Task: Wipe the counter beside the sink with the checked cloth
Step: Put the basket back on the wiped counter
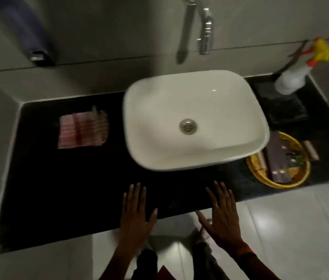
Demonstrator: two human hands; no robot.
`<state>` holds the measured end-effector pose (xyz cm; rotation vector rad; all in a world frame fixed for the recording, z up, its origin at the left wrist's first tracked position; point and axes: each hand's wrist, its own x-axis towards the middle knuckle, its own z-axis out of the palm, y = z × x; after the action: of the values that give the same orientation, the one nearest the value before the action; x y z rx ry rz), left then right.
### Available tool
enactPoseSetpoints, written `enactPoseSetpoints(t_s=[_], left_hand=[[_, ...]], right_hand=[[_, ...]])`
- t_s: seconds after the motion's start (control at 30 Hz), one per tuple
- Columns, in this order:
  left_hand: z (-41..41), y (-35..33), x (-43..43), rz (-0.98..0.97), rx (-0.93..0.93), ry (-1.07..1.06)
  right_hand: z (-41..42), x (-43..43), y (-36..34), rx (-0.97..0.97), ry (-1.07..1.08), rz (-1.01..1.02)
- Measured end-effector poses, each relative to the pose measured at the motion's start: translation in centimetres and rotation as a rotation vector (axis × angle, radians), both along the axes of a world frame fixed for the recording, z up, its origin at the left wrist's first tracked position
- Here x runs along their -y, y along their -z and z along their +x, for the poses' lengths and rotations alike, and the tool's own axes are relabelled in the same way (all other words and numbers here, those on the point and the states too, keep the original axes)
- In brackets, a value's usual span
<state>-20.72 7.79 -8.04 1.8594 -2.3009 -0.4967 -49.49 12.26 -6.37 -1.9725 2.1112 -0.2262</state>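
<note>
A folded pink-and-white checked cloth (83, 130) lies flat on the black counter (58, 188), to the left of the white basin (196, 120). My left hand (135, 211) rests palm down near the counter's front edge, fingers spread, holding nothing. My right hand (222, 215) is beside it, also flat and open, partly over the front edge. Both hands are in front of the basin, well to the right of and nearer than the cloth.
A chrome tap (206, 31) hangs over the basin from the wall. A white spray bottle with a yellow-and-orange trigger (294, 77) stands at the back right. A dark tray (282, 106) and a yellow basket (278, 160) with items sit right of the basin. Pale floor tiles lie below.
</note>
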Motion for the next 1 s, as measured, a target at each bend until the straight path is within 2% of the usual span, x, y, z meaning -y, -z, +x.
enactPoseSetpoints(t_s=[0.27, 0.47, 0.63, 0.83, 1.0], left_hand=[[-27.6, -3.7, 1.6, -0.027, -0.191, 0.182], [-38.8, -6.2, 6.0, 0.043, -0.242, 0.049], [-41.3, -6.5, 8.5, 0.150, -0.277, -0.094], [-40.2, -7.4, 8.0, 0.272, -0.420, -0.177], [-34.8, -8.0, 4.1, 0.297, -0.521, -0.216]], right_hand=[[-18.5, 4.6, -3.2, 0.053, 0.137, -0.249], [-28.2, 9.8, -4.1, 0.106, 0.372, -0.213], [-31.4, 11.1, -4.2, 0.341, 0.548, -0.109], [-31.3, 9.9, -5.2, 0.370, 0.540, 0.021], [-26.3, 4.9, -6.7, 0.397, 0.490, -0.053]])
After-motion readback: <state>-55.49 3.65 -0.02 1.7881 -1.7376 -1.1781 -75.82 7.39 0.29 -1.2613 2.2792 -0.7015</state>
